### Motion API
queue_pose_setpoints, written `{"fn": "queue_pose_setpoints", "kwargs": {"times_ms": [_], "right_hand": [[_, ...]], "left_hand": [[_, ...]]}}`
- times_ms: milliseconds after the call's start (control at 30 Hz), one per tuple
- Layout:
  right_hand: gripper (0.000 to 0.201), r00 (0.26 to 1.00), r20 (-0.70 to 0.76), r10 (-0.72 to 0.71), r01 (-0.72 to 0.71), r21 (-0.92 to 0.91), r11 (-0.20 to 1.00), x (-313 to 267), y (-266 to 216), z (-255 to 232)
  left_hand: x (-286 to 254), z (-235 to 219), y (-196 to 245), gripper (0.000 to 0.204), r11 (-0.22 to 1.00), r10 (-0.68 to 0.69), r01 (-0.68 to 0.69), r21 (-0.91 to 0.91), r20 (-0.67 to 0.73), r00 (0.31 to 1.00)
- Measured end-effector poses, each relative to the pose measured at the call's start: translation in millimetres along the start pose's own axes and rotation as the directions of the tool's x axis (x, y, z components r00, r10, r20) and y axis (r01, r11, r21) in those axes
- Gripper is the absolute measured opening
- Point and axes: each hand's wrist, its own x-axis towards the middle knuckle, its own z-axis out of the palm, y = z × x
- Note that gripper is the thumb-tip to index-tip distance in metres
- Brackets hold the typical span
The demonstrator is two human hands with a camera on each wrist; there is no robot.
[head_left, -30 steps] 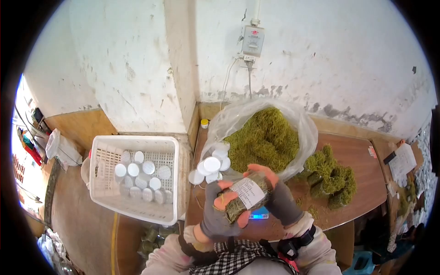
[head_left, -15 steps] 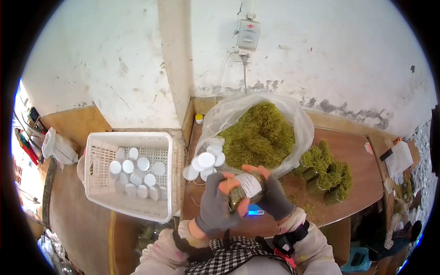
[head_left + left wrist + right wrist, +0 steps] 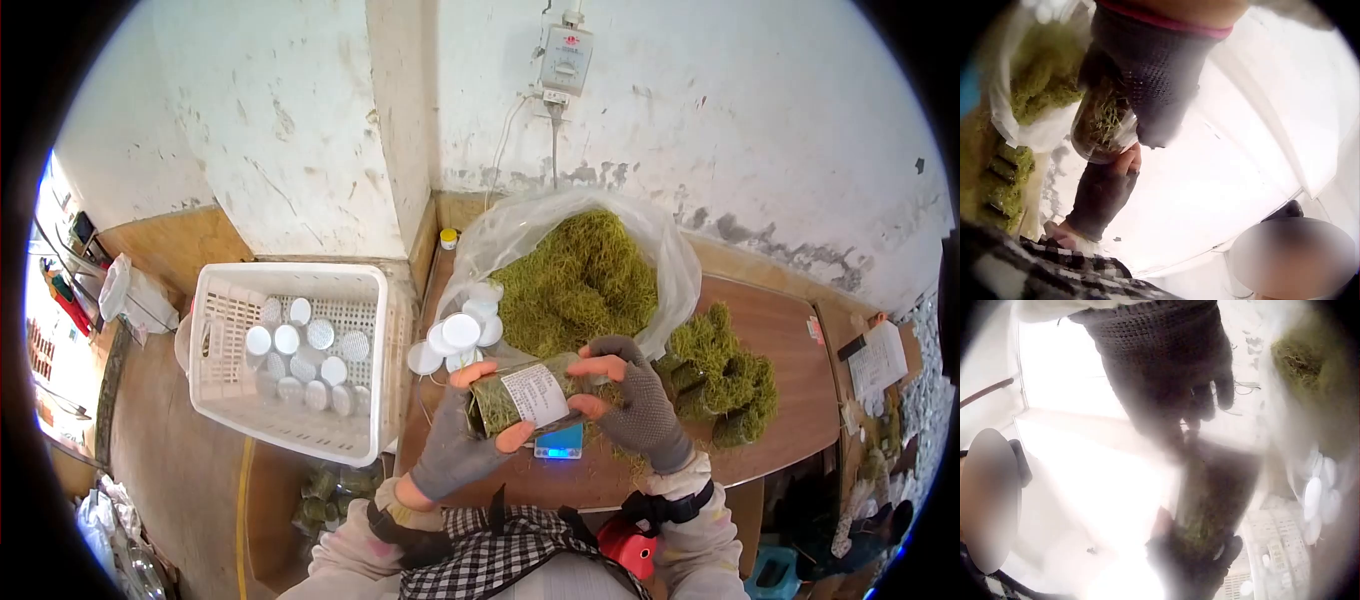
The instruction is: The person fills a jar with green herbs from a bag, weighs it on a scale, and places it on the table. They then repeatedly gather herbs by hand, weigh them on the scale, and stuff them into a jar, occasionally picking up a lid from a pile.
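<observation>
A clear jar (image 3: 492, 402) packed with dry green strands lies sideways in the air above the table's front, its white label (image 3: 537, 392) facing up. My left hand (image 3: 452, 445), in a grey glove with bare fingertips, grips the jar's left end. At the other end my right hand (image 3: 640, 405), gloved alike, holds it between curled fingers and thumb. The left wrist view shows the jar's rounded clear end (image 3: 1099, 128) between both hands. In the right wrist view the jar (image 3: 1213, 487) is blurred. Just below it sits a small blue scale (image 3: 558, 442) with a lit display.
Behind the hands stands a plastic bag (image 3: 675, 260) heaped with green strands (image 3: 580, 280). White round lids (image 3: 461, 331) lie at its left. Several filled jars (image 3: 715, 385) stand to the right. A white crate (image 3: 290, 438) at the left holds more lids (image 3: 320, 333).
The jar has tilted to lie more level, and its label shows more fully. My right hand has shifted to the right, around the jar's end, with its fingers now curled. The scale is less covered.
</observation>
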Motion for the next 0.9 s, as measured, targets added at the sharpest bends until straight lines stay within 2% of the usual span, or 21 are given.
{"fn": "queue_pose_setpoints", "kwargs": {"times_ms": [100, 167, 233, 267, 333, 400, 433, 467, 500, 533, 567, 600, 633, 667, 700, 733, 767, 800, 833, 867, 900], "right_hand": [[0.019, 0.999, 0.022, 0.038, -0.038, -0.003, 0.999, -1.9, 7.8, 6.5], [0.017, 0.998, 0.016, 0.060, -0.060, -0.011, 0.998, -4.5, 12.8, 11.0], [0.014, 0.990, 0.138, -0.016, 0.039, -0.168, 0.985, -9.0, 15.4, 15.0], [0.014, 0.990, 0.143, -0.019, 0.043, -0.165, 0.985, -10.7, 11.6, 16.1], [0.011, 0.950, 0.209, -0.232, 0.268, -0.164, 0.949, -13.2, 0.2, 17.5], [0.014, 0.946, 0.234, -0.224, 0.279, -0.236, 0.931, -23.6, 43.8, 6.6], [0.021, 0.996, -0.031, -0.089, 0.068, -0.420, 0.905, -22.5, 63.5, 3.1], [0.028, 0.949, -0.314, 0.001, -0.178, -0.534, 0.826, -20.3, 72.2, -1.0], [0.044, 0.944, -0.330, -0.025, -0.157, -0.513, 0.844, -16.3, 70.2, -6.7], [0.044, 0.946, -0.321, -0.037, -0.143, -0.520, 0.842, -9.1, 59.9, -6.7], [0.049, 0.957, -0.275, -0.096, -0.047, -0.471, 0.881, -5.7, 45.4, 0.6], [0.053, 0.959, -0.238, -0.151, 0.042, -0.411, 0.911, -4.0, 31.2, 10.9], [0.053, 0.961, -0.234, -0.149, 0.041, -0.413, 0.910, -2.3, 20.4, 19.6], [0.055, 0.979, -0.150, -0.135, 0.092, -0.264, 0.960, -0.2, 10.5, 27.7], [0.057, 0.989, -0.064, -0.132, 0.125, -0.103, 0.987, 1.0, 3.8, 35.6], [0.057, 0.990, -0.058, -0.132, 0.125, -0.105, 0.987, 1.1, 1.9, 44.4], [0.056, 0.999, -0.047, -0.010, 0.016, 0.123, 0.992, 0.7, 4.1, 54.2], [0.055, 0.994, -0.006, 0.107, -0.099, 0.343, 0.934, -0.2, 9.7, 64.0], [0.057, 0.987, 0.039, 0.157, -0.156, 0.480, 0.863, 1.9, 20.1, 76.1], [0.057, 0.987, 0.055, 0.152, -0.159, 0.475, 0.865, -0.1, 24.1, 80.4], [0.059, 0.970, 0.094, 0.224, -0.234, 0.610, 0.757, 1.9, 19.2, 83.5]], "left_hand": [[-5.9, -6.6, -6.1, 0.076, 0.997, 0.042, -0.043, 0.064, 0.021, 0.999], [-7.7, -9.3, -6.4, 0.075, 0.978, 0.068, -0.071, 0.197, 0.023, 0.997], [-11.4, -10.5, -11.9, 0.074, 0.981, 0.049, -0.044, 0.189, -0.022, 0.999], [-12.9, -12.5, -15.9, 0.073, 0.984, 0.032, -0.019, 0.179, -0.068, 0.997], [-10.9, -20.9, -25.5, 0.071, 0.996, -0.012, 0.026, 0.091, -0.153, 0.988], [-13.4, -28.2, -24.6, 0.068, 0.998, -0.068, 0.068, -0.007, -0.231, 0.971], [-13.6, -31.4, -20.1, 0.065, 0.978, -0.193, 0.168, -0.122, -0.236, 0.952], [-12.3, -34.0, -17.7, 0.061, 0.937, -0.311, 0.258, -0.236, -0.223, 0.924], [-10.8, -36.6, -22.6, 0.061, 0.940, -0.298, 0.242, -0.242, -0.226, 0.928], [-12.8, -39.1, -30.9, 0.059, 0.848, -0.423, 0.314, -0.427, -0.188, 0.886], [-17.7, -40.3, -37.7, 0.057, 0.712, -0.542, 0.377, -0.592, -0.123, 0.831], [-20.8, -39.4, -33.0, 0.057, 0.710, -0.547, 0.378, -0.594, -0.126, 0.828], [-21.3, -36.6, -25.2, 0.057, 0.794, -0.495, 0.398, -0.460, -0.107, 0.863], [-20.6, -33.5, -22.1, 0.056, 0.860, -0.442, 0.399, -0.318, -0.075, 0.894], [-20.4, -31.2, -25.2, 0.056, 0.857, -0.444, 0.399, -0.325, -0.074, 0.893], [-20.5, -29.2, -29.3, 0.057, 0.756, -0.511, 0.428, -0.495, -0.039, 0.859], [-20.7, -27.4, -31.9, 0.059, 0.626, -0.567, 0.435, -0.647, 0.006, 0.824], [-22.6, -24.4, -26.6, 0.059, 0.623, -0.565, 0.427, -0.655, 0.000, 0.825], [-25.7, -21.1, -16.1, 0.059, 0.826, -0.403, 0.332, -0.455, -0.065, 0.913], [-28.0, -19.9, -11.0, 0.061, 0.956, -0.219, 0.195, -0.221, -0.088, 0.972], [-31.0, -20.3, -12.4, 0.061, 0.954, -0.219, 0.190, -0.230, -0.104, 0.970]]}}
